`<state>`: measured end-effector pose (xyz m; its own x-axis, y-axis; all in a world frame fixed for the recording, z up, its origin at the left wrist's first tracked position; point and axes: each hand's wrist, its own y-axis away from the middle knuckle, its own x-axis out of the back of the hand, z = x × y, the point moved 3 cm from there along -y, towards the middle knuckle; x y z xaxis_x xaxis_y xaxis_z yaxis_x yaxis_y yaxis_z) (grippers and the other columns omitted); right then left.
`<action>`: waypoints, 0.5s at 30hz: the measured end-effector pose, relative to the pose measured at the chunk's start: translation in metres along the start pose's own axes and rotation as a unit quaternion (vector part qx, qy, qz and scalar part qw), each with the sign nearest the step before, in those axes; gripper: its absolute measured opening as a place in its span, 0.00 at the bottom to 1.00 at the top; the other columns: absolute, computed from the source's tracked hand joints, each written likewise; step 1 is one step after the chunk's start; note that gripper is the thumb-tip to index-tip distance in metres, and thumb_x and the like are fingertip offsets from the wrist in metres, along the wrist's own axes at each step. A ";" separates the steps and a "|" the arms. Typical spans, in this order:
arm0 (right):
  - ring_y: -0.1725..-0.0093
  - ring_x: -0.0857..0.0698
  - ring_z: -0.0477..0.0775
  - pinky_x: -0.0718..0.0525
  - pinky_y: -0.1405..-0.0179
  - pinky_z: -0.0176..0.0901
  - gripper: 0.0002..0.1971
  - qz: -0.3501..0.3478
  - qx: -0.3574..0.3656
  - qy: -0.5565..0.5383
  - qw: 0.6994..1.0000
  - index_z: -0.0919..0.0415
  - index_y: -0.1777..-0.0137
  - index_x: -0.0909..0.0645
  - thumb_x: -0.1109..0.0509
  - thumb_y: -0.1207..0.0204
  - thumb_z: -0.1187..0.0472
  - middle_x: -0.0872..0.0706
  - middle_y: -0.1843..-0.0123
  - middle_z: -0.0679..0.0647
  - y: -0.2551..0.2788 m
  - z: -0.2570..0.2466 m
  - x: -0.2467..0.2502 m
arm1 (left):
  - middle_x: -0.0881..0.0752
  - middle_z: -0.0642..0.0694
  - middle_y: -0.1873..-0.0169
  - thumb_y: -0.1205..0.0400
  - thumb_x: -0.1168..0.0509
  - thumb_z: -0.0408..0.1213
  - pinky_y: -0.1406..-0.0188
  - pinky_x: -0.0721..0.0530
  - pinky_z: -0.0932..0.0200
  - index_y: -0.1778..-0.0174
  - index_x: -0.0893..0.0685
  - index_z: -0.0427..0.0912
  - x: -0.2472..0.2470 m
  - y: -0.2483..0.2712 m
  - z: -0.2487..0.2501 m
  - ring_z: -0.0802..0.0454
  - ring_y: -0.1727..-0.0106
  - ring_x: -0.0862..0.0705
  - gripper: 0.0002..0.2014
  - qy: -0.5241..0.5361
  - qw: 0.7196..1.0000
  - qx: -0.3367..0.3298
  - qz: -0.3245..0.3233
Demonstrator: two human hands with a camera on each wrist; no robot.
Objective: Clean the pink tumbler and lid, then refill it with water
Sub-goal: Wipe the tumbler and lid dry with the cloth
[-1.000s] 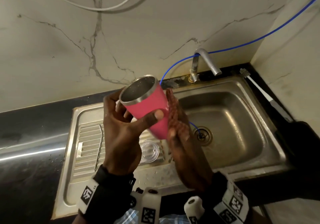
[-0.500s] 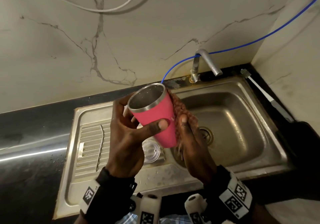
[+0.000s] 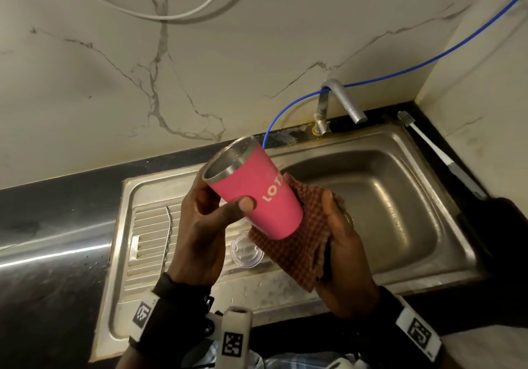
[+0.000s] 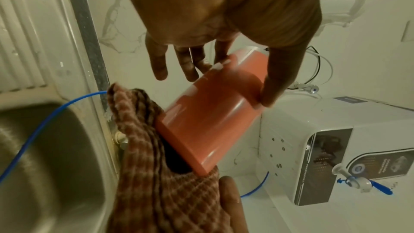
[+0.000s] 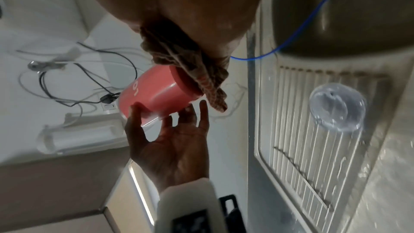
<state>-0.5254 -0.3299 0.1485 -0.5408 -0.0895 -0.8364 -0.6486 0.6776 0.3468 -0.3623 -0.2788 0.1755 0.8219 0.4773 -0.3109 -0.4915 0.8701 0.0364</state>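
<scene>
The pink tumbler (image 3: 257, 197) (image 4: 212, 116) (image 5: 154, 91) is tilted above the sink's drainboard, its steel rim up and to the left. My left hand (image 3: 200, 225) grips it near the rim, thumb across the front. My right hand (image 3: 340, 254) holds a brown checked cloth (image 3: 297, 243) (image 4: 156, 174) (image 5: 190, 70) against the tumbler's base and lower side. The clear lid (image 3: 245, 251) (image 5: 337, 106) lies on the drainboard below the tumbler.
The steel sink (image 3: 380, 205) has a basin at the right, with a tap (image 3: 340, 102) and a blue hose (image 3: 428, 62) behind it. A metal straw (image 3: 167, 237) lies on the drainboard ribs. A water purifier (image 4: 336, 148) hangs on the wall.
My right hand has dropped from the tumbler's side to its base, and the cloth now spreads out under it. The tumbler has tilted further, showing its lettering.
</scene>
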 end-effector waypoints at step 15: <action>0.07 0.50 0.58 0.43 0.13 0.74 0.40 -0.140 0.320 0.583 0.734 0.40 0.08 0.57 0.38 0.13 0.50 0.53 0.06 0.50 0.005 0.001 -0.031 | 0.11 0.39 0.32 0.35 0.21 0.29 0.43 0.09 0.48 0.21 0.20 0.43 -0.008 0.007 -0.014 0.38 0.36 0.11 0.41 -0.033 0.999 -0.004 0.027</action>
<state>-0.5112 -0.3224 0.1760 -0.7668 -0.6019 0.2229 -0.6392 0.6843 -0.3508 -0.3763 -0.2778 0.1651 0.8117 0.5304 -0.2444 -0.5370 0.8424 0.0444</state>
